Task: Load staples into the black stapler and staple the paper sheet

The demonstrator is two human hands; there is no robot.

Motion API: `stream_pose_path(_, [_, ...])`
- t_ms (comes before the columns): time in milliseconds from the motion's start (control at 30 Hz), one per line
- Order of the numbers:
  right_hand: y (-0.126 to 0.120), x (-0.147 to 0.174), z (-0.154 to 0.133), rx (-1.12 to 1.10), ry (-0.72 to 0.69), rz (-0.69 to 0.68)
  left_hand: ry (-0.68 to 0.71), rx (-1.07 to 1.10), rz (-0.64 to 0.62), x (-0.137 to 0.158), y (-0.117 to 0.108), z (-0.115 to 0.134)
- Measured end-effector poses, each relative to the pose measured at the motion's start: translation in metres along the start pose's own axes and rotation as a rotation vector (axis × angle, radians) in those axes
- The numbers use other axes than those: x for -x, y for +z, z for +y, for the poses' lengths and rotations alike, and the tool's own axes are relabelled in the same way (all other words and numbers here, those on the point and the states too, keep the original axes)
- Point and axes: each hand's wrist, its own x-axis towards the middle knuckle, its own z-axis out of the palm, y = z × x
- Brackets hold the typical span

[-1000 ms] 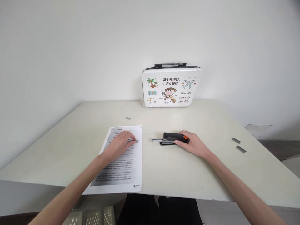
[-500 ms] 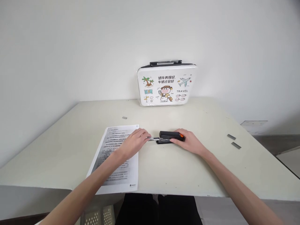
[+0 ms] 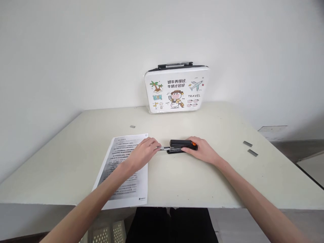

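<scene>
Stapler [image 3: 176, 144] on the counter [image 3: 202, 184], between the two hands and right of the sheet of paper [image 3: 126, 197]. Nearest, the person's dark-clad legs [image 3: 152, 226] are below the counter edge; the printed sheet lies flat just beyond. Progress, as judged: the metal rail [image 3: 165, 148] is out of the stapler body and not yet slid back in.

Left hand [image 3: 144, 152]: forearm slanting inward across the sheet, wrist bent, fingers pinched at the rail's outer end, apparently on a small grey staple strip [image 3: 159, 147]; exact contact is obscured. Right hand [image 3: 202, 151]: reaching in from the right, fingers wrapped around the stapler's rear, thumb along its near side.

Beyond: two grey strips [image 3: 247, 144] at right, one small grey piece [image 3: 132, 126] at left, all unused. Farthest, a printed white case [image 3: 176, 89] stands before the wall [image 3: 113, 50].
</scene>
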Motion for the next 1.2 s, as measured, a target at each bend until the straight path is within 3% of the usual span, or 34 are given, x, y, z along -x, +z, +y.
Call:
stream_pose_path(333, [-0.001,0.0,-0.002,-0.013,-0.012,-0.003,0.017,-0.016,-0.038,-0.009,0.002,0.002])
stream_pose_path(567, [0.0,0.0,0.0,-0.029,-0.016,0.0,-0.065,0.011,-0.04,-0.011,0.01,-0.001])
stream_pose_path(767, [0.002,0.0,0.002,-0.049,0.004,0.076,-0.157,0.242,-0.064,0.002,0.006,-0.017])
stream_pose_path(967, [-0.001,-0.001,-0.001,-0.194,0.012,-0.034,-0.101,0.484,-0.132,-0.001,0.006,-0.023])
stream_pose_path(1200, [0.0,0.0,-0.004,-0.212,0.009,-0.063,0.006,0.489,-0.168,-0.035,0.021,-0.023])
